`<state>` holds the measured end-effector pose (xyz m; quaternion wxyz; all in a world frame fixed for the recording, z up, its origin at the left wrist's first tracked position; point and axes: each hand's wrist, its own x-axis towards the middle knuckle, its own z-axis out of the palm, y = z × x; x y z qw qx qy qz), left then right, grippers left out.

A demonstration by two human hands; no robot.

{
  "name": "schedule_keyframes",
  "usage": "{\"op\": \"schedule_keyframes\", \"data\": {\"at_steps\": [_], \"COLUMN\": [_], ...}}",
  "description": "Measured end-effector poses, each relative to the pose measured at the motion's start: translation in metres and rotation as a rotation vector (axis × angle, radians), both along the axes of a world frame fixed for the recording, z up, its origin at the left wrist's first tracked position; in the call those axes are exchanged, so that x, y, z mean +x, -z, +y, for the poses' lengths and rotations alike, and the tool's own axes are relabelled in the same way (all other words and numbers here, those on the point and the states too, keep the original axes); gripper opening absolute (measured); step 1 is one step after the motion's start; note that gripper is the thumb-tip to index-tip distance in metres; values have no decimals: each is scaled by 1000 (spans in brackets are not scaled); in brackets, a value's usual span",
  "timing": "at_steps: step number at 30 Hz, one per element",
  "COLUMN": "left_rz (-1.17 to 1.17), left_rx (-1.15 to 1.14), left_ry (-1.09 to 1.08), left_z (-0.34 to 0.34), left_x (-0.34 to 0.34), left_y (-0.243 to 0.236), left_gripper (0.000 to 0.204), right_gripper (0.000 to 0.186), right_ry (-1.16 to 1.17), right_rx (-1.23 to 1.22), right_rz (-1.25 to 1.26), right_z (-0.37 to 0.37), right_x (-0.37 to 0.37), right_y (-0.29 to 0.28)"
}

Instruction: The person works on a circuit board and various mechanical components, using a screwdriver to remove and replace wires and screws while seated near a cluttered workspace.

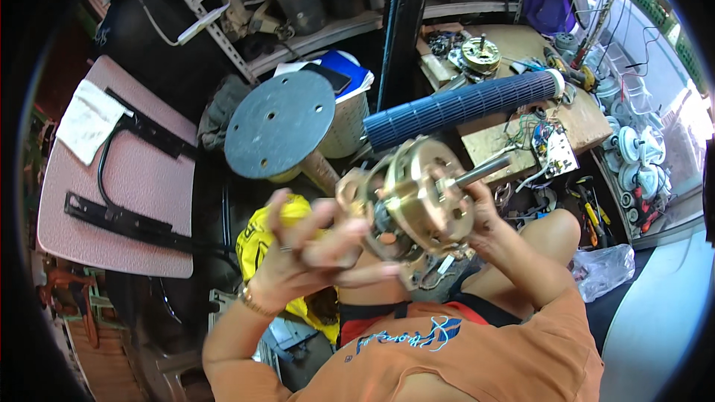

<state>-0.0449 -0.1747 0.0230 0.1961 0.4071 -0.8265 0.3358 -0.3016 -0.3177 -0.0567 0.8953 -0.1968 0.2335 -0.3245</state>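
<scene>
A brass-coloured electric motor (430, 197) with a steel shaft hangs in front of me, tilted so that the shaft points up to the right. Its right side is gripped by my right hand (482, 217), whose fingers are partly hidden behind the housing. On the left, my left hand (316, 244) has its fingers spread and a little blurred. Its fingertips come close to the motor's open end; whether they touch it I cannot tell.
A round grey stool (280, 123) stands ahead on the left, beside a pink chair (112, 201). A dark blue cylindrical blower wheel (462, 108) lies across the wooden workbench (588, 123). Another motor (480, 58) sits farther back. A yellow bag (257, 234) is behind my left hand.
</scene>
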Motion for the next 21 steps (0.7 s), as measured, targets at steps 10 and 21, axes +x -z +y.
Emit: {"op": "schedule_keyframes", "data": {"at_steps": [10, 21], "left_rz": [549, 784], "left_rx": [713, 738], "left_ry": [-840, -894], "left_z": [113, 77], "left_x": [-9, -1], "left_y": [180, 191], "left_gripper": [91, 112], "right_gripper": [66, 79], "right_ry": [321, 754], "right_rx": [-125, -260], "right_rz": [115, 719], "right_z": [-276, -658], "right_x": [-76, -111], "right_y": [-61, 57]}}
